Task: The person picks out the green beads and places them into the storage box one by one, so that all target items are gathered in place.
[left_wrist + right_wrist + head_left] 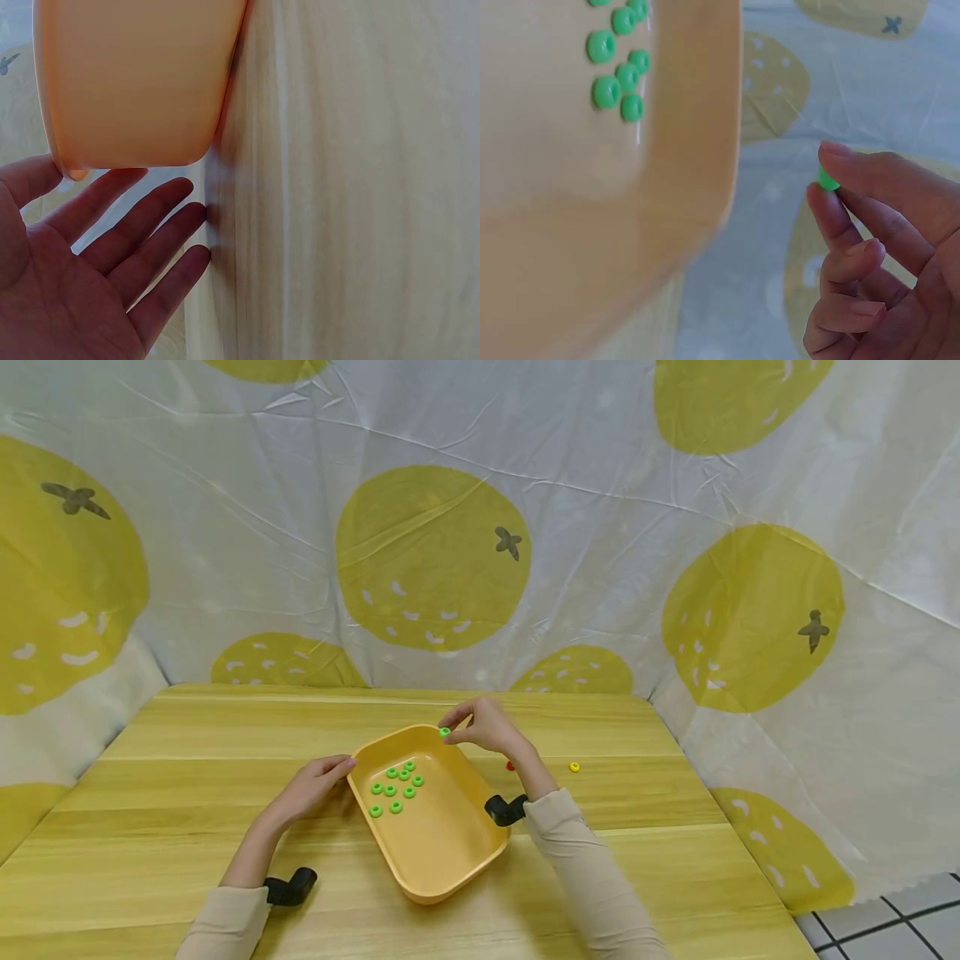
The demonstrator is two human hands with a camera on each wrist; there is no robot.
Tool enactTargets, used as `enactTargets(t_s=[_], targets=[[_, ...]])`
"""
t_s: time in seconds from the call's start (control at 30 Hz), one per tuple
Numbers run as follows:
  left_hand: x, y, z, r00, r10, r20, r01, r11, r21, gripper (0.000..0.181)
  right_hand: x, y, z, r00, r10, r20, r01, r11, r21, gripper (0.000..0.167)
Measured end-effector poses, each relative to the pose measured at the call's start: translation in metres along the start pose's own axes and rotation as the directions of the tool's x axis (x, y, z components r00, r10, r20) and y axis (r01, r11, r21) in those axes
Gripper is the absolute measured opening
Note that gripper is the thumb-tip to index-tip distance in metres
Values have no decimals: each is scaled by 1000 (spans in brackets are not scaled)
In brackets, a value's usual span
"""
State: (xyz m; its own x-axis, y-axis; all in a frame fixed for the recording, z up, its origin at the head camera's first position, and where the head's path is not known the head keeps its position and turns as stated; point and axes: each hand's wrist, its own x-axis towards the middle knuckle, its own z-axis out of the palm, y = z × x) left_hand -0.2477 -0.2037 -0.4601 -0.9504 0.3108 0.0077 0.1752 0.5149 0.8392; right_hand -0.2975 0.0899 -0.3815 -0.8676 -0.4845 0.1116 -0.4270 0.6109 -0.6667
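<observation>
A yellow-orange plastic tray [450,843] sits at an angle on the table, with several green beads [390,791] lying in its far left part. My left hand [318,783] holds the tray's left far corner. In the left wrist view, its thumb is at the rim and the index finger touches the outer wall, while the other fingers are spread. Over the far right corner, my right hand [489,728] pinches one green bead [826,178] between thumb and index finger. In the right wrist view, this bead is beyond the tray's rim, partly covered by the fingertips.
Right of the tray, a yellow bead [574,767] lies on the wooden table [637,877]. Beside the right wrist is a red bead [511,766], partly hidden by the arm. A fruit-patterned cloth [592,560] hangs behind the table's far edge.
</observation>
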Motion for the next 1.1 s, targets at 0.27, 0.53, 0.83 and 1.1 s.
enactTargets(t_s=[0.27, 0.53, 0.83, 1.1], targets=[[0, 1, 0, 1000, 11, 4, -11, 1000, 5, 55, 11, -14, 30, 997, -1, 72, 1, 1000, 3, 14], [-1, 2, -1, 1000, 17, 7, -16, 1000, -7, 53, 22, -17, 56, 992, -1, 124, 3, 1000, -19, 14], [-2, 4, -1, 1000, 11, 23, -10, 1000, -22, 53, 28, -12, 81, 986, 17, 168, 3, 994, -113, 14], [-1, 3, -1, 1000, 6, 15, -6, 1000, -17, 54, 29, -12, 94, 979, 95, 179, -56, 976, -212, 9]])
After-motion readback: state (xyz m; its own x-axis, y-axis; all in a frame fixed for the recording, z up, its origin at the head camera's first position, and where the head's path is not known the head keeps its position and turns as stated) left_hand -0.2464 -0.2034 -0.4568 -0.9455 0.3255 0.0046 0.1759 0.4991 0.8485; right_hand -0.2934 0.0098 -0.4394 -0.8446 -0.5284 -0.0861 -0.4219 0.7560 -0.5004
